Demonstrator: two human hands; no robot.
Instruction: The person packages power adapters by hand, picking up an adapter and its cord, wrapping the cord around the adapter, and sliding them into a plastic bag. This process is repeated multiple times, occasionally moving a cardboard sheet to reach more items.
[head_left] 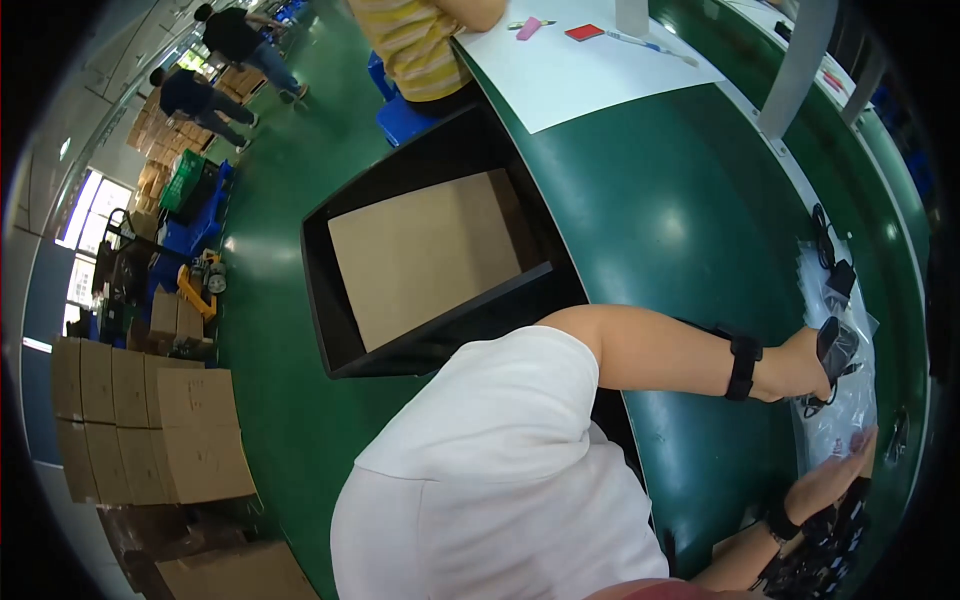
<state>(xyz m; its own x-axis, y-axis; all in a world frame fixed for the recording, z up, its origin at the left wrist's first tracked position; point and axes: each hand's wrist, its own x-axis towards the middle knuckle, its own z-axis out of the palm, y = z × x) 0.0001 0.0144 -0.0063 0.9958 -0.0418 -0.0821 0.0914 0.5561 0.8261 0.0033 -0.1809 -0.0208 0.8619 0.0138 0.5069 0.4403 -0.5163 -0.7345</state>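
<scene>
My left hand (793, 366) reaches across the green bench, with fingers closed around a black power adapter (836, 342). Part of a thin black cable shows below its fingers. Beneath it lies a stack of clear plastic bags (812, 440). My right hand (832, 482) rests with fingers stretched out at the near end of the bags, touching them. Beyond the left hand, another black adapter (840, 278) sits on the bags, beside a coiled black cable (822, 235).
A black bin (318, 300) holding a cardboard box (425, 255) stands left of the bench (650, 220). Black items (825, 545) are heaped by my right forearm. A person in a striped shirt (415, 50) is at the far end. Stacked cartons (110, 420) stand left.
</scene>
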